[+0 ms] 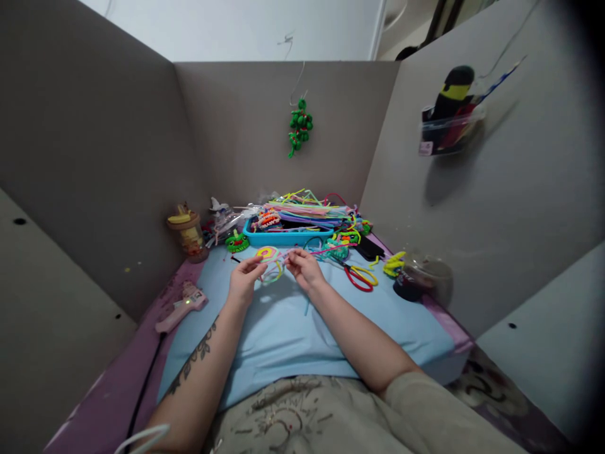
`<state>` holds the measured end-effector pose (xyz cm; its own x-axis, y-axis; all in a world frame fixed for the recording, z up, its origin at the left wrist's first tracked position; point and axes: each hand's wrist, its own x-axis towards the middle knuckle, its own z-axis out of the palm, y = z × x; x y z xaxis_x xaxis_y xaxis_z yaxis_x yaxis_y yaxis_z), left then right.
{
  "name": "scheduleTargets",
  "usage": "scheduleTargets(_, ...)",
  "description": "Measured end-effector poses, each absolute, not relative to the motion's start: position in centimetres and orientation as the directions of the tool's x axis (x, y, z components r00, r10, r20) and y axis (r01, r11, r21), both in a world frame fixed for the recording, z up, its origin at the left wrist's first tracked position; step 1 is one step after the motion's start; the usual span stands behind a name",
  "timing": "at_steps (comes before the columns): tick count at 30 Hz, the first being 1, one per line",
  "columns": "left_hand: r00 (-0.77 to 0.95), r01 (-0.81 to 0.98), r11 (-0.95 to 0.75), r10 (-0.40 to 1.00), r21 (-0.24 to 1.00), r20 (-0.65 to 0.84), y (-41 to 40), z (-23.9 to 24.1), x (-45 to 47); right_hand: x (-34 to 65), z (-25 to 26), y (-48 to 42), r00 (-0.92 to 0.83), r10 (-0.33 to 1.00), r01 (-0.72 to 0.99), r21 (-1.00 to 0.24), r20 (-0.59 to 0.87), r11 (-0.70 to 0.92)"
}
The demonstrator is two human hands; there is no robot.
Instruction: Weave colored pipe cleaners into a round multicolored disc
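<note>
Our left hand (244, 277) pinches the stem of a pipe-cleaner piece (270, 260) whose pink-and-yellow spiral head sits just above and to the right of that grip. Our right hand (305, 268) meets it from the other side, fingertips closed on a thin loose strand of the same piece, so both grips are shut on one small thing between them. The piece lies across the gap from one grip to the other, its long axis running roughly left to right, held just above the light blue cloth (302, 328) that covers the desk. Both hands are about equally near; the spiral itself is closer to the left grip.

Beyond the grips, farther from us, stands a blue tray (283, 238) heaped with coloured pipe cleaners. To the right of the right grip lie red-handled scissors (357, 277), and past them a dark round container (409, 287). Left of the left grip, near the desk's edge, a pink glue gun (182, 307) rests on its side.
</note>
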<state>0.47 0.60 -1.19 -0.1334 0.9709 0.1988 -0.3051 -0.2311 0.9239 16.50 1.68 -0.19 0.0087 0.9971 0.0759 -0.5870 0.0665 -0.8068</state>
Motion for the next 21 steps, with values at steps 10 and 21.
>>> scheduleTargets(10, -0.177, -0.236, -0.292, 0.951, 0.927, 0.255, 0.1, -0.6, 0.6, 15.4, -0.2, 0.5, -0.206, 0.978, -0.387, -0.919, 0.009, -0.073)
scheduleTargets(21, -0.095, -0.108, -0.317, 0.947, 0.942, 0.308, -0.5, -0.3, 1.1, 15.5, -0.2, 0.7, -0.248, 0.969, -0.435, -0.892, -0.011, -0.122)
